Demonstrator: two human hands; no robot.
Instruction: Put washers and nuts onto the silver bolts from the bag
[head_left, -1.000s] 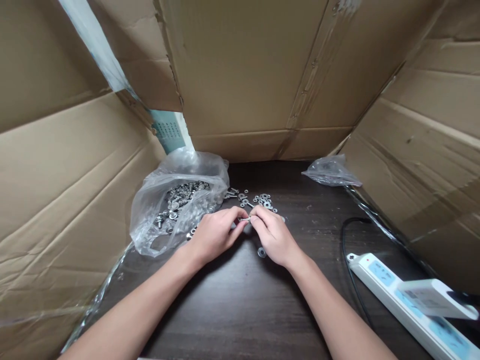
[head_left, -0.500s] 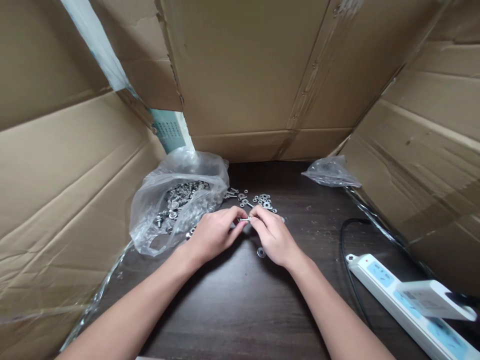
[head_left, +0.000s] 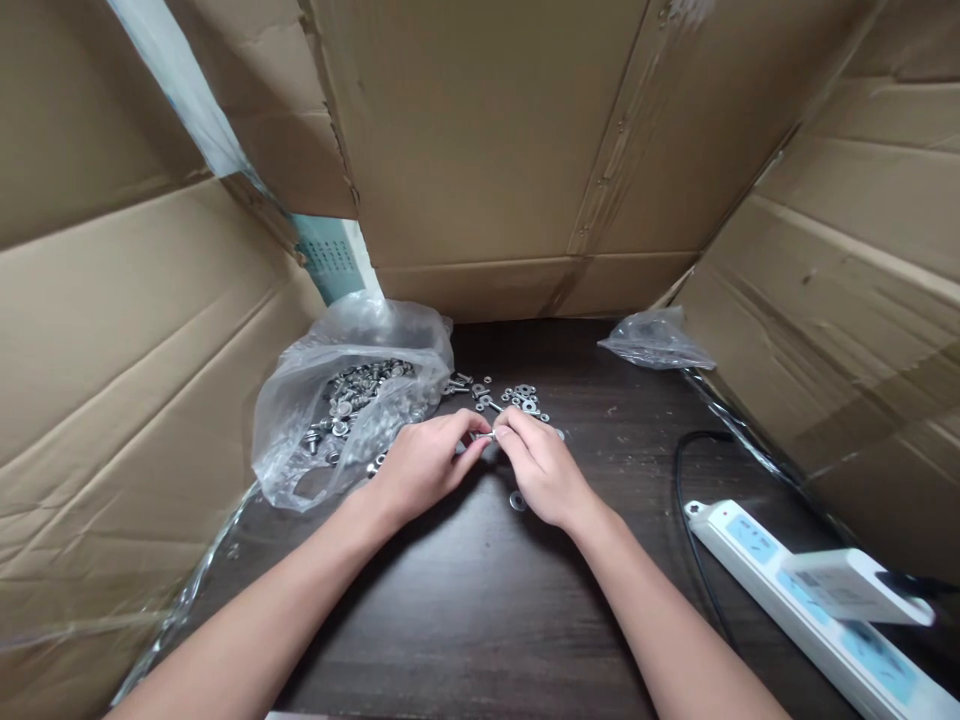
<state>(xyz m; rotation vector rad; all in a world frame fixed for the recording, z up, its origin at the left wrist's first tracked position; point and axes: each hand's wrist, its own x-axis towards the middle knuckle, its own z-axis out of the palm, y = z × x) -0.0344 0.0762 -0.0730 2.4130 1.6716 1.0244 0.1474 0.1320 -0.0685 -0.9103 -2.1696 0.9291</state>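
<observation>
My left hand (head_left: 433, 455) pinches one end of a small metal bolt (head_left: 484, 435) between thumb and fingers. At the bolt's other end, the fingertips of my right hand (head_left: 541, 462) are closed around it, partly hiding what sits there. The bolt lies roughly level, a little above the dark table. A single flat washer (head_left: 517, 501) rests on the wood just below my right hand. Beyond my fingers lie loose washers and nuts (head_left: 525, 397) and several bolts (head_left: 459, 384).
An open plastic bag (head_left: 281, 440) of bolts stands to the left. At the back right lies a small clear bag (head_left: 658, 340). A white power strip (head_left: 795, 600) with a plugged-in adapter (head_left: 847, 585) and a black cable (head_left: 679, 480) are on the right. Cardboard walls (head_left: 480, 150) enclose the table.
The view has shifted slightly. Both hands stay at the bolt, still pinching it, with only a small movement of the fingers.
</observation>
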